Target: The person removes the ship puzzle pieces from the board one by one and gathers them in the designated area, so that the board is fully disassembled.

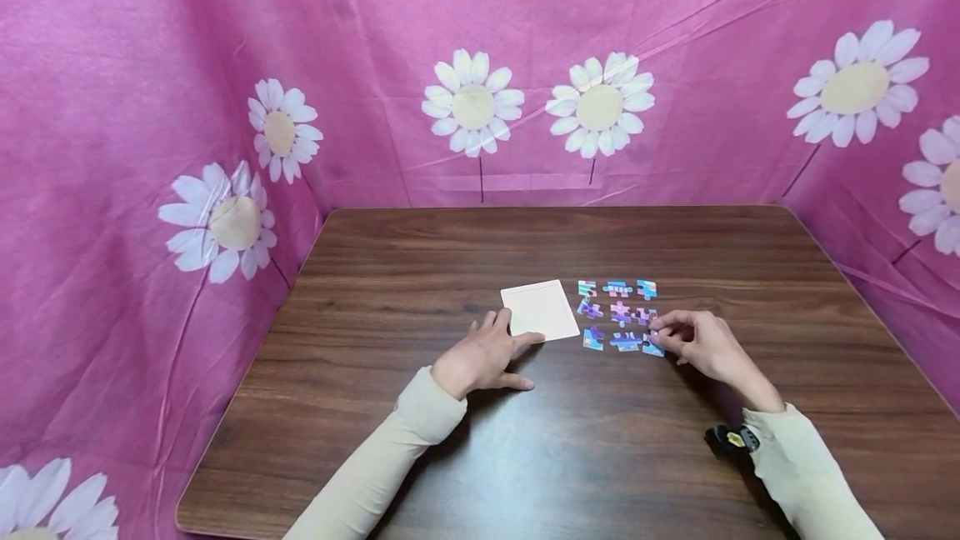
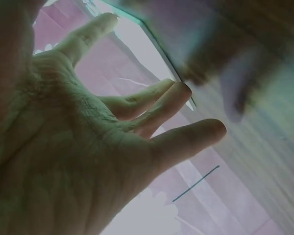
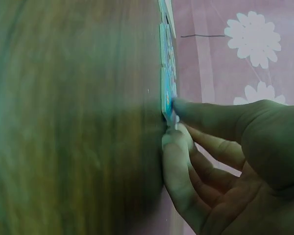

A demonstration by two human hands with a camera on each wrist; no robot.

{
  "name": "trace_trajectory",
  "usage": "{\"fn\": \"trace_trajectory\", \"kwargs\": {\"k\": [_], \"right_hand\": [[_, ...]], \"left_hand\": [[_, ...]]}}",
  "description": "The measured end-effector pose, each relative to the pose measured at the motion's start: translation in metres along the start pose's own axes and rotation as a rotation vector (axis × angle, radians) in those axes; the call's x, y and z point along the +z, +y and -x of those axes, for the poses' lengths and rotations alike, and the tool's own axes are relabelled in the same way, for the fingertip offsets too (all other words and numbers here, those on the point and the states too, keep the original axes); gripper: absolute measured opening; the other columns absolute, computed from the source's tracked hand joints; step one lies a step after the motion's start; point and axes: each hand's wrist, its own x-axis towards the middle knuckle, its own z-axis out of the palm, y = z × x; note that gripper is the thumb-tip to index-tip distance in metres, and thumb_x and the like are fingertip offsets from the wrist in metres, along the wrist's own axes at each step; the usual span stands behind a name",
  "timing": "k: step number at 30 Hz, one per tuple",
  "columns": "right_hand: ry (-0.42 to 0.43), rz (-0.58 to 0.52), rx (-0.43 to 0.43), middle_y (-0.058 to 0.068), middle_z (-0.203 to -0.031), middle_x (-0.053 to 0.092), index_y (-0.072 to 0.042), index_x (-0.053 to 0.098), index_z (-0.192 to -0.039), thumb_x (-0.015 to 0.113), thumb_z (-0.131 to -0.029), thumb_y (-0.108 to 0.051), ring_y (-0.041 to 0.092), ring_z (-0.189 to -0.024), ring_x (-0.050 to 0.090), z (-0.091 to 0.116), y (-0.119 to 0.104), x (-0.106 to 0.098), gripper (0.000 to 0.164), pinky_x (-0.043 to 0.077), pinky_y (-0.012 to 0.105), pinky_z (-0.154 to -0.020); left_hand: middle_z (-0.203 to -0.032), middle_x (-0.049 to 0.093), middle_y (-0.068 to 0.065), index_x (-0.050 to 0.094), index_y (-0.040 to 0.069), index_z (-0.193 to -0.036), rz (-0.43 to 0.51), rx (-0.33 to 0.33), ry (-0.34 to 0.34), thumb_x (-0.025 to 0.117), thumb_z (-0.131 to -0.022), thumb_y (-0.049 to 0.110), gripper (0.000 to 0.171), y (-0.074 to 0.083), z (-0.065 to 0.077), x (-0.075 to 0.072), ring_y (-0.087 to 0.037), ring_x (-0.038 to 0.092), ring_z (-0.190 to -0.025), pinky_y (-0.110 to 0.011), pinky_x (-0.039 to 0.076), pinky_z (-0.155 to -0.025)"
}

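A square white puzzle tray or board (image 1: 540, 307) lies flat near the middle of the table. My left hand (image 1: 483, 357) rests at its near left corner with fingers spread and mostly straight, fingertips touching its edge; the left wrist view shows the spread fingers beside the board (image 2: 142, 49). Right of it, several jigsaw pieces (image 1: 621, 312) lie apart in three rows, coloured blue, purple and pink. At the near right piece (image 1: 654, 347), my right hand (image 1: 712, 348) pinches with thumb and fingertips. In the right wrist view that piece (image 3: 167, 98) looks flat on the table, partly hidden by the fingertips.
The brown wood-grain table (image 1: 390, 273) has rounded corners. Pink cloth (image 1: 360, 48) with white daisies hangs round its back and sides. A black wrist device (image 1: 731, 440) sits by the right sleeve.
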Motion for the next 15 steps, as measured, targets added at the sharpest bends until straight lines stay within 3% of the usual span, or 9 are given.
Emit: {"fn": "trace_trajectory", "kwargs": {"k": [8, 15], "right_hand": [[0.027, 0.003, -0.02, 0.012, -0.094, 0.073, -0.003, 0.074, -0.11, 0.074, -0.096, -0.011, 0.005, -0.066, 0.064, -0.0014, 0.0009, 0.002, 0.016, 0.057, 0.027, -0.055], [0.048, -0.009, -0.032, 0.014, -0.092, 0.075, -0.002, 0.073, -0.111, 0.07, -0.1, -0.014, 0.006, -0.066, 0.066, -0.0003, -0.003, 0.0023, 0.016, 0.058, 0.029, -0.054]], "left_hand": [[-0.13, 0.053, -0.015, 0.057, 0.037, -0.149, -0.017, 0.028, 0.02, 0.076, -0.085, 0.064, 0.072, -0.0016, -0.0047, -0.0054, -0.029, 0.047, -0.121, -0.052, 0.049, -0.11], [-0.136, 0.052, -0.019, 0.047, 0.03, -0.157, -0.006, 0.067, 0.064, 0.071, -0.092, 0.059, 0.075, -0.0094, -0.0078, -0.004, -0.032, 0.049, -0.123, -0.045, 0.05, -0.109]]}}
